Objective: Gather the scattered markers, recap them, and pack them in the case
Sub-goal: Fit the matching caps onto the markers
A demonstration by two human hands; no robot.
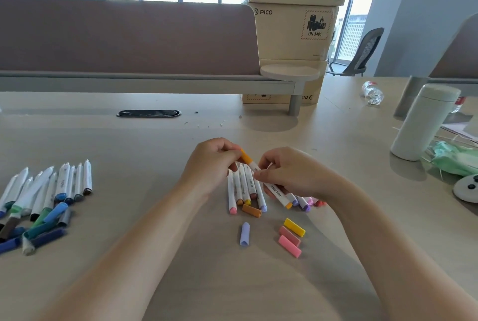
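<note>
My left hand [210, 163] pinches an orange cap [245, 157] on the end of a white marker [275, 191]. My right hand [289, 174] grips that marker's barrel. Under both hands lies a row of uncapped white markers [243, 188] with pink, orange, yellow and purple ends. Loose caps rest nearer to me: orange [251, 210], lilac [245, 233], yellow [294, 227], dusty pink [289, 236] and pink [289, 246]. At the left lie several uncapped markers [51, 186] with a heap of blue and green caps [38, 230]. No case is in view.
A white flask [424, 121] stands at the right beside green wrapping [455, 157] and a white round object [467, 187]. A crushed plastic bottle [372, 93] lies further back. Stacked cardboard boxes [292, 31] and a brown desk divider [124, 36] close off the back.
</note>
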